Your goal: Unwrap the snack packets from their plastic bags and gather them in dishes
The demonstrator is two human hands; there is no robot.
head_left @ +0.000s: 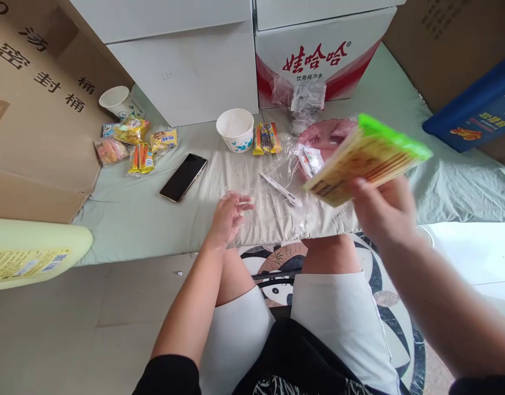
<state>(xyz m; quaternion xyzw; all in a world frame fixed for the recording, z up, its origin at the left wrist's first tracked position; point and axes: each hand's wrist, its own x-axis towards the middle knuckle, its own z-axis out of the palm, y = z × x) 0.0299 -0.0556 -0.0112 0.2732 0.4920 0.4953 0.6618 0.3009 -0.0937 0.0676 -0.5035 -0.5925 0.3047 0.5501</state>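
Note:
My right hand (pixel 384 206) grips a flat yellow snack packet (pixel 359 156) with a bright green edge, held up at a tilt over the right part of the table. Motion blurs the packet and forearm a little. Behind it, partly covered, is a pink translucent bowl (pixel 307 134) with a small white sachet (pixel 312 159) in it. My left hand (pixel 232 214), in what looks like a thin clear plastic glove, hovers at or rests near the table's front edge, fingers loosely bent, apart and holding nothing. A slim white stick-shaped item (pixel 281 189) lies between the hands.
A paper cup (pixel 236 131) stands beside wrapped sausage snacks (pixel 267 138). Leftward lie a phone (pixel 183 177), several small snack packs (pixel 132 144) and another paper cup (pixel 115 102). White boxes (pixel 186 77) line the back; a cardboard box (pixel 50 120) and blue container (pixel 474 118) flank the table.

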